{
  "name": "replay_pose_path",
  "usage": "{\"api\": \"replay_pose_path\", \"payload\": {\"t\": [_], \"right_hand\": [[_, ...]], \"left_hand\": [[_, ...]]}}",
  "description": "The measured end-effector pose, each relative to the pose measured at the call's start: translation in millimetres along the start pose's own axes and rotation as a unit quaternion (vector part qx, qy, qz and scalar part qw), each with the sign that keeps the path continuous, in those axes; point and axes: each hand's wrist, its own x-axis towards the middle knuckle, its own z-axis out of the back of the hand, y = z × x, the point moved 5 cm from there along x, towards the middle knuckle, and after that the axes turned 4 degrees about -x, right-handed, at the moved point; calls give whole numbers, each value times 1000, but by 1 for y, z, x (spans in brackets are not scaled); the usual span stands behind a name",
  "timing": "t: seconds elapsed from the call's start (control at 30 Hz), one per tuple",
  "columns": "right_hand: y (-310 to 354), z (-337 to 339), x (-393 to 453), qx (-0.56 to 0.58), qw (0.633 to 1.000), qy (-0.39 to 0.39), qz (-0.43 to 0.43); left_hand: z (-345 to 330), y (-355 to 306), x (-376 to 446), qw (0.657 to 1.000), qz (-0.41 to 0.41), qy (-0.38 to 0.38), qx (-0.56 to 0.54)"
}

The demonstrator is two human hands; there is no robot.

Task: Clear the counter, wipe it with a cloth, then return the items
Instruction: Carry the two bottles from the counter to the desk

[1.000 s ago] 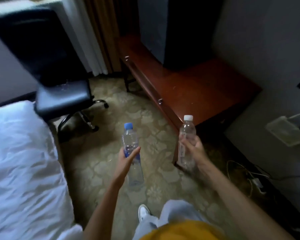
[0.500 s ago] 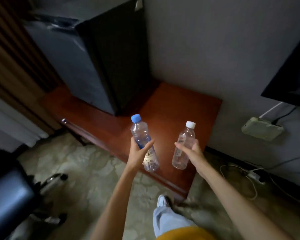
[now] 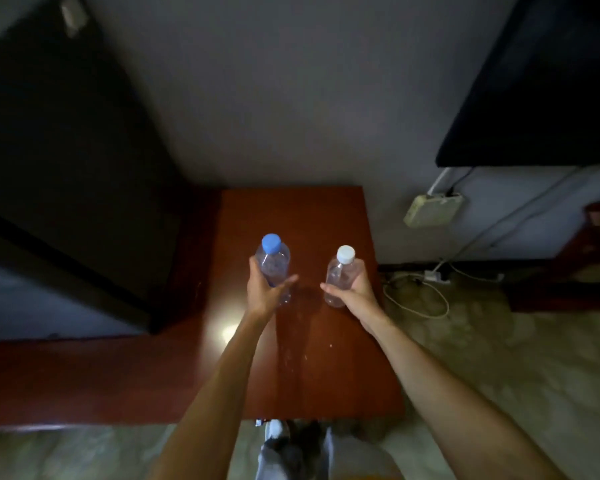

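Evidently the returning step is in hand: two clear bottles are held over the reddish wooden counter at the centre of the frame, and nothing else is seen standing on its bare top. The blue-capped bottle is gripped by the left hand, fingers wrapped around its body with the thumb stretched across the front. The white-capped bottle is gripped likewise by the right hand, fingers closed around its lower half. Both bottles are held near upright, caps tipped slightly toward the wall, side by side but apart — whether their bases touch the counter cannot be told from this angle.

A faint sheen and a few specks are seen on the wood below the hands, so the surface is judged to be damp from wiping.

A dark cabinet fills the left of the frame, and a dark screen hangs at upper right, with a white wall box and cables beneath it.

Next, both bottles need to be lowered straight down until their bases sit flat, then released one at a time — a light bottle can be toppled by a dragging finger.
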Motion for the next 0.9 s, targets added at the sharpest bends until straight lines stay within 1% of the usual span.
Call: {"api": "replay_pose_path", "payload": {"t": [0.1,0.17,0.3,0.43,0.5,0.67,0.77,0.83,0.9], "right_hand": [[-16,-2,5,6,999,-41,-14],[-18,-2,7,12,998,-65,-19],[-17,-6,15,-3,997,-80,3],[-21,-7,13,-2,995,-101,14],[-26,-8,12,-2,995,-103,9],[-32,-11,11,-16,996,-86,-3],[-40,-4,6,-29,995,-92,5],[-52,8,-4,-29,994,-105,3],[-64,22,-25,-20,991,-131,-4]], "left_hand": [[-2,15,15,1000,15,19,0],[-2,19,24,1000,14,15,3],[-6,26,34,1000,-17,13,5],[-5,37,39,1000,-17,13,14],[-6,39,41,999,-19,19,19],[-11,43,34,998,9,43,39],[-4,53,34,997,21,48,57],[9,66,33,995,43,36,82],[28,73,16,990,53,-10,130]]}}
